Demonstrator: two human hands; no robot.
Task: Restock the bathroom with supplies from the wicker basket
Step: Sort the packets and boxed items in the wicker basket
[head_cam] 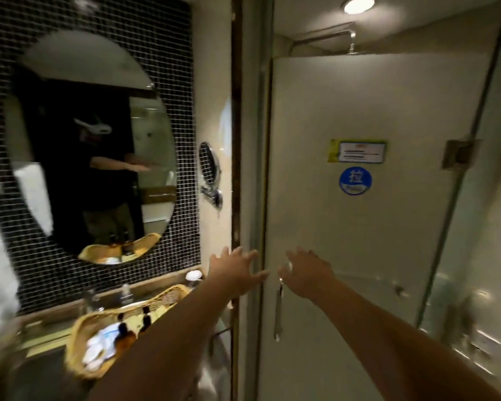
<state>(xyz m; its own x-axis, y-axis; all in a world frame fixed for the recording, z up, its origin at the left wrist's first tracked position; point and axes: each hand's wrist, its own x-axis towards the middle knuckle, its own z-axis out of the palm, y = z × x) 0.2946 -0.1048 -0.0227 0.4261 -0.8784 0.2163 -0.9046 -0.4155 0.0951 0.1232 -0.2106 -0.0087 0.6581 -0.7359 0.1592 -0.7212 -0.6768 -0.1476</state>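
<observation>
Both hands are reaching toward the shower door (344, 227) — the left hand (237, 270) is spreading its fingers, released; the right hand (307, 274) is curling at the door handle (278, 311), grasp unclear. The wicker basket (73, 337) is sitting on the table (41, 341), lower left.

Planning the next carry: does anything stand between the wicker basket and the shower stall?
Yes: the frosted shower door looks closed across the stall. The right hand is near the top of its handle; the left hand is spread beside the door's edge. The wicker basket sits at lower left.
</observation>
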